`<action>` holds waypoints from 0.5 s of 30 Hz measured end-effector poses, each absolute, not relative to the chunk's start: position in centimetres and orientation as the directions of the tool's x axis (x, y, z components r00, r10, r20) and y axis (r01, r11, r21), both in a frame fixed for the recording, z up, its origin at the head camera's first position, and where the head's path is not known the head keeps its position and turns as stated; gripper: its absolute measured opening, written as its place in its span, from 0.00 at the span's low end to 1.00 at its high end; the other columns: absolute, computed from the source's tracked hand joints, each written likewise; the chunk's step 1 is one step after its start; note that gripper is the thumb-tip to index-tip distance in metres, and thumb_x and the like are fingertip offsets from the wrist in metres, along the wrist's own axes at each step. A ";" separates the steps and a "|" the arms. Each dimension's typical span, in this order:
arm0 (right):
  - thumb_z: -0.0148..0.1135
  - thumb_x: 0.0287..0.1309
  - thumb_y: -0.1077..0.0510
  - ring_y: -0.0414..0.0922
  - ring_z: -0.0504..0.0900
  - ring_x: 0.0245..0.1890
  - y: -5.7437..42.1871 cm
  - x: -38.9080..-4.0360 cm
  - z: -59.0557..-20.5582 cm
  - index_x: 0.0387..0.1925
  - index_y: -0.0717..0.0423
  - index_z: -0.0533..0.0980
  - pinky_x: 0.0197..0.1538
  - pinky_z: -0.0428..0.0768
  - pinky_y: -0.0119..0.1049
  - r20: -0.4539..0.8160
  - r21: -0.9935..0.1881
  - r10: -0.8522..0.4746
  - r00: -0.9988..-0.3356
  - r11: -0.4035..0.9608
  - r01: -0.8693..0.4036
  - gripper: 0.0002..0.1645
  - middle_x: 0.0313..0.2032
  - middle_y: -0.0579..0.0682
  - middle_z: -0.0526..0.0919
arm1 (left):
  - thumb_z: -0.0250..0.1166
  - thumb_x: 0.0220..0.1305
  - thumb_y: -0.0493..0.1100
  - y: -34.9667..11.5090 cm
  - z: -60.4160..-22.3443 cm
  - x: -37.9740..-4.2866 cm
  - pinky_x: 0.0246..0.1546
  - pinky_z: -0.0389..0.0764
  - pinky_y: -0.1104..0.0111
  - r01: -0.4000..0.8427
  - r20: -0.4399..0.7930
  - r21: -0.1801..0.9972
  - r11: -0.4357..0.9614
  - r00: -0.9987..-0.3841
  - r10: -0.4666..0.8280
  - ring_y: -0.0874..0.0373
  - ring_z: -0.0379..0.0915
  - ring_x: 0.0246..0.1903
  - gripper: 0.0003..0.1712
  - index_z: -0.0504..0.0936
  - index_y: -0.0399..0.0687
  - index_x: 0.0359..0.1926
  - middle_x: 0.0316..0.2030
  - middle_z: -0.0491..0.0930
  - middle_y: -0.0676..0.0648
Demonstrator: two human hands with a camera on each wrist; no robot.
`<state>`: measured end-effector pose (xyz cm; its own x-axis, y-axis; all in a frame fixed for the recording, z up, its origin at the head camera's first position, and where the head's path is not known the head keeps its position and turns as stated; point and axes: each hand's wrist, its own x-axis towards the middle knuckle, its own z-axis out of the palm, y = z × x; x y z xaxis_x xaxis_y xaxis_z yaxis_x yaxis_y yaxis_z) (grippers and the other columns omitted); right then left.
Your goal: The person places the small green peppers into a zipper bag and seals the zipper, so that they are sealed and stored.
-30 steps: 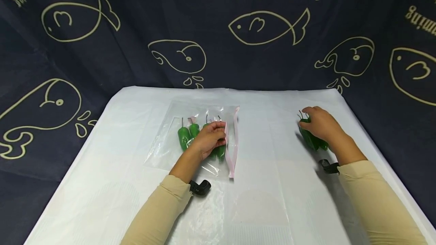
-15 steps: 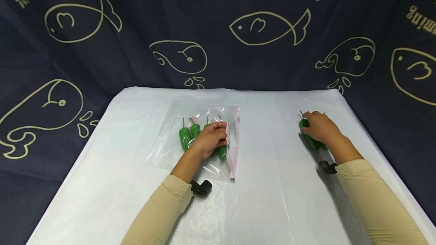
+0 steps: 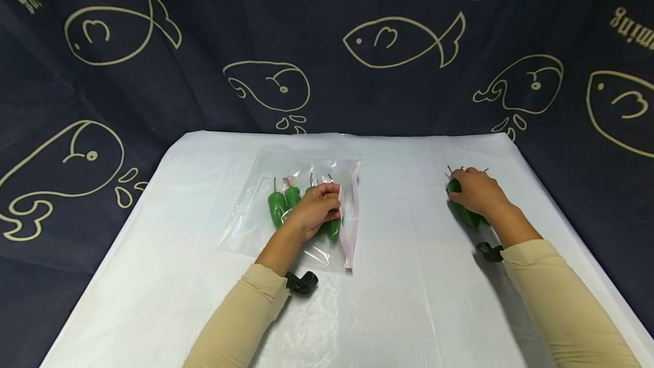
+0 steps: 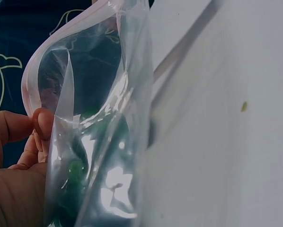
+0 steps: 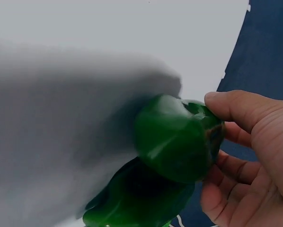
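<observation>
our left hand [image 3: 314,209] pinches the pink rim [image 3: 348,251] of the clear bag [image 3: 240,231], left of table [image 3: 398,214] centre, bagged peppers [image 3: 276,209] inside | our right hand [image 3: 477,190] grips a green pepper [image 5: 167,137], far right | we'd best hold rim taut, pepper gently

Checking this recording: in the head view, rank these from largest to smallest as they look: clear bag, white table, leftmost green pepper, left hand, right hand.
1. White table
2. Clear bag
3. Left hand and right hand: they look about alike, so not ranked
4. Leftmost green pepper
</observation>
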<state>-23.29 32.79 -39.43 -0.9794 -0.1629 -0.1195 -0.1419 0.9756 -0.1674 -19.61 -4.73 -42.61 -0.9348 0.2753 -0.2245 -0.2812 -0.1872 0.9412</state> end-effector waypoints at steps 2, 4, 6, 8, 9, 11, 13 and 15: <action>0.66 0.60 0.57 0.70 0.73 0.51 32.7 -23.2 -39.4 0.60 0.70 0.69 0.47 0.74 0.65 -0.118 -0.174 -0.163 -0.980 0.975 -0.141 0.32 0.54 0.76 0.70 | 0.55 0.62 0.24 -4.7 -42.6 -19.6 0.33 0.79 0.71 -0.279 -0.223 0.942 -0.187 -0.935 0.274 0.59 0.72 0.30 0.25 0.70 0.32 0.61 0.39 0.75 0.44; 0.65 0.61 0.56 0.70 0.73 0.52 32.5 -23.2 -39.4 0.61 0.70 0.69 0.48 0.73 0.66 -0.124 -0.186 -0.158 -0.980 0.973 -0.133 0.32 0.55 0.76 0.69 | 0.55 0.62 0.24 -4.7 -42.6 -19.6 0.32 0.79 0.72 -0.281 -0.224 0.941 -0.190 -0.936 0.273 0.59 0.72 0.30 0.25 0.70 0.33 0.61 0.38 0.75 0.46; 0.65 0.61 0.56 0.70 0.73 0.53 32.5 -23.1 -39.4 0.61 0.69 0.68 0.49 0.73 0.67 -0.127 -0.196 -0.158 -0.979 0.972 -0.131 0.32 0.57 0.76 0.68 | 0.55 0.61 0.24 -4.7 -42.6 -19.6 0.32 0.79 0.72 -0.281 -0.225 0.940 -0.192 -0.937 0.269 0.59 0.72 0.30 0.24 0.71 0.33 0.60 0.37 0.75 0.46; 0.64 0.62 0.56 0.70 0.72 0.53 32.5 -23.1 -39.3 0.62 0.69 0.67 0.51 0.72 0.67 -0.132 -0.207 -0.160 -0.978 0.970 -0.131 0.32 0.58 0.76 0.67 | 0.55 0.61 0.24 -4.7 -42.7 -19.7 0.31 0.79 0.72 -0.280 -0.224 0.940 -0.195 -0.938 0.265 0.59 0.72 0.29 0.24 0.71 0.34 0.59 0.36 0.75 0.47; 0.64 0.62 0.56 0.70 0.72 0.54 32.4 -23.0 -39.2 0.63 0.69 0.67 0.51 0.72 0.68 -0.133 -0.213 -0.163 -0.978 0.968 -0.132 0.32 0.58 0.76 0.66 | 0.55 0.61 0.24 -4.7 -42.7 -19.7 0.31 0.79 0.72 -0.280 -0.224 0.940 -0.197 -0.938 0.264 0.59 0.72 0.29 0.23 0.71 0.34 0.59 0.36 0.75 0.47; 0.64 0.62 0.56 0.71 0.71 0.54 32.4 -22.9 -39.1 0.63 0.69 0.66 0.52 0.71 0.68 -0.130 -0.222 -0.170 -0.977 0.965 -0.139 0.33 0.59 0.77 0.65 | 0.55 0.61 0.24 -4.7 -42.7 -19.7 0.31 0.79 0.72 -0.279 -0.224 0.940 -0.197 -0.938 0.263 0.59 0.72 0.29 0.23 0.72 0.34 0.58 0.36 0.75 0.47; 0.64 0.63 0.56 0.71 0.71 0.55 32.3 -22.9 -39.0 0.63 0.69 0.66 0.52 0.71 0.68 -0.127 -0.231 -0.177 -0.976 0.962 -0.145 0.33 0.60 0.77 0.65 | 0.55 0.61 0.24 -4.7 -42.7 -19.7 0.31 0.78 0.72 -0.280 -0.224 0.939 -0.198 -0.939 0.262 0.59 0.72 0.29 0.23 0.72 0.35 0.58 0.37 0.75 0.46; 0.64 0.63 0.56 0.71 0.71 0.55 32.3 -22.8 -38.9 0.63 0.69 0.66 0.52 0.71 0.68 -0.124 -0.235 -0.181 -0.976 0.961 -0.148 0.33 0.60 0.76 0.65 | 0.55 0.61 0.24 -4.7 -42.6 -19.7 0.31 0.78 0.72 -0.282 -0.226 0.939 -0.198 -0.938 0.263 0.59 0.72 0.29 0.23 0.72 0.35 0.58 0.37 0.75 0.46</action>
<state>-22.80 32.25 -38.91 -0.9756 -0.1812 -0.1242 -0.1484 0.9606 -0.2352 -19.68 -4.71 -42.63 -0.9380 0.2628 -0.2262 -0.2818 -0.1979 0.9388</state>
